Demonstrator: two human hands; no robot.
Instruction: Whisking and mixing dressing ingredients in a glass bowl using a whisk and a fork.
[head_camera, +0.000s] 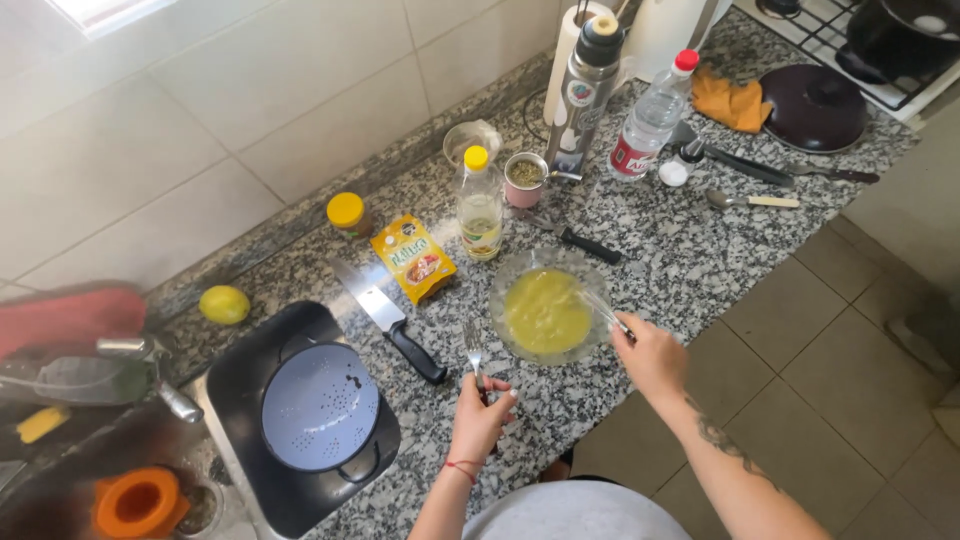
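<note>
Head view: I see right hand (652, 352) gripping whisk (603, 310) in glass bowl (512, 272) of yellow liquid; left hand (480, 415) pinching fork (474, 352) on counter (680, 260).

Speckled granite counter (690, 250) under a pale tiled wall (250, 90), beige tiled floor (850, 340).
</note>
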